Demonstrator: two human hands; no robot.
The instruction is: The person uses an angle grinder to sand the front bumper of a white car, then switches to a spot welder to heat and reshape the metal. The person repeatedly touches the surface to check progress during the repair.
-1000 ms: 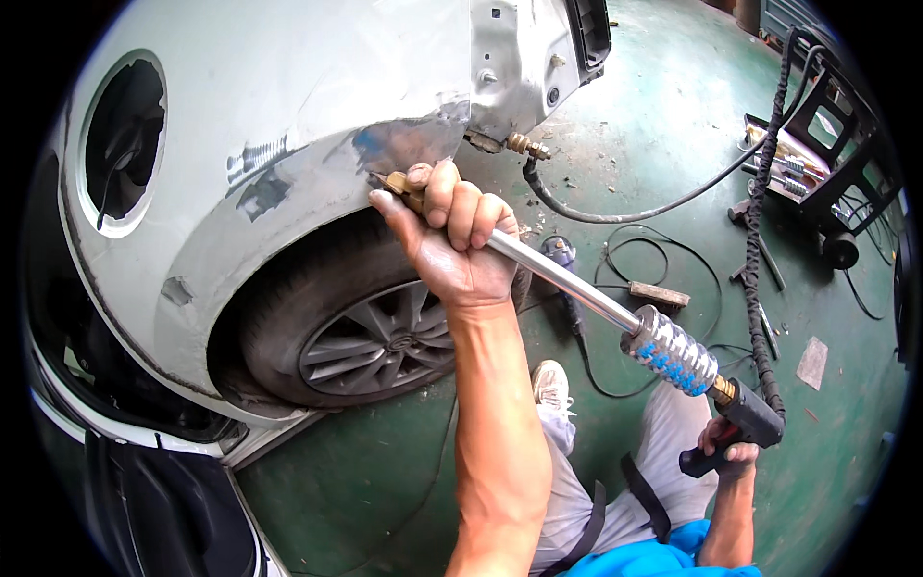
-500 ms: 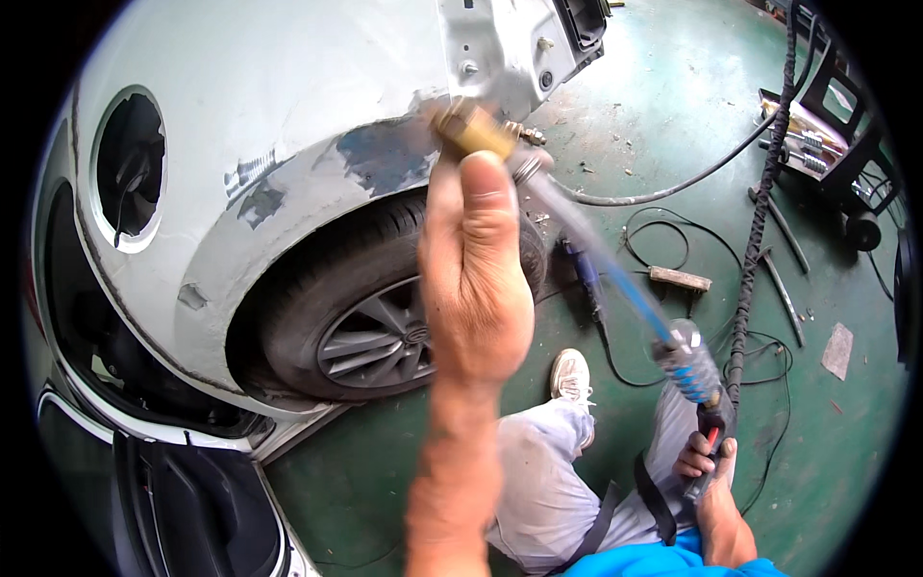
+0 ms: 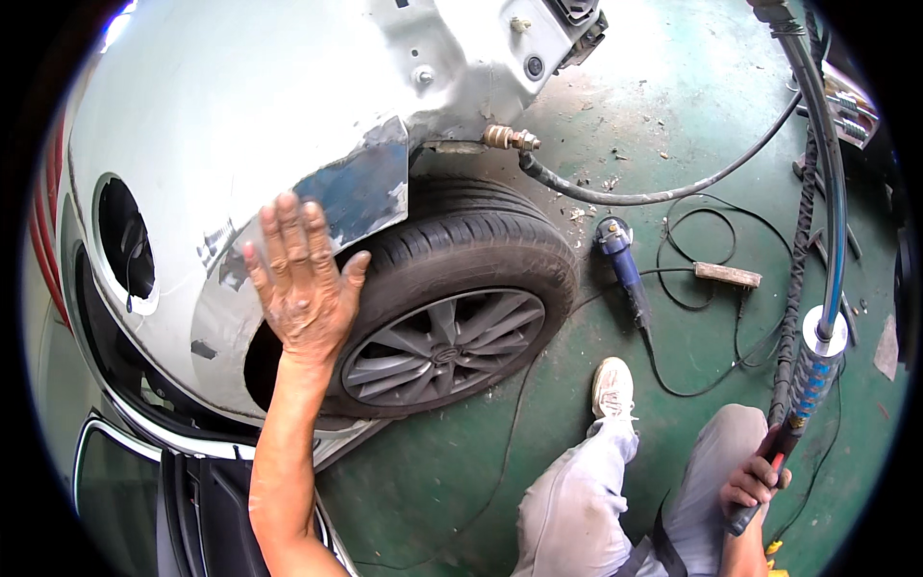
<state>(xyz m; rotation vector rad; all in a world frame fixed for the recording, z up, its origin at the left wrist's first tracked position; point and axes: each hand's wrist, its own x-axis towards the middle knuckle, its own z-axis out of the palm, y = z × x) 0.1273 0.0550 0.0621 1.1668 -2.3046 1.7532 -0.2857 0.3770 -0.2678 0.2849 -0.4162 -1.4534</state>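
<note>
My left hand (image 3: 306, 284) is spread flat, fingers apart, over the car's white rear body panel (image 3: 260, 125) beside the wheel arch; whether the palm touches it, I cannot tell. Just past the fingertips is a bare, bluish-grey patch (image 3: 361, 188) with ragged paint edges. Low at the right, my right hand (image 3: 757, 484) is wrapped round the dark handle of a long-rodded tool that looks like a slide hammer (image 3: 820, 361). Its sleeve is clear and blue, and its rod runs up to the top edge, where the tip is partly cut off.
Below the panel sits the tyre (image 3: 461, 231). A brass-coloured clamp (image 3: 510, 137) at the panel's lower edge carries a thick cable (image 3: 654, 199). An angle grinder (image 3: 623, 269), its cord and a worn block (image 3: 728, 276) lie on the green floor. A wrapped cable (image 3: 800, 288) hangs near the tool.
My left hand has left the tool's brass-coloured head and moved left to the panel, fingers spreading. The tool has swung right and upright in my right hand. The view has shifted.
</note>
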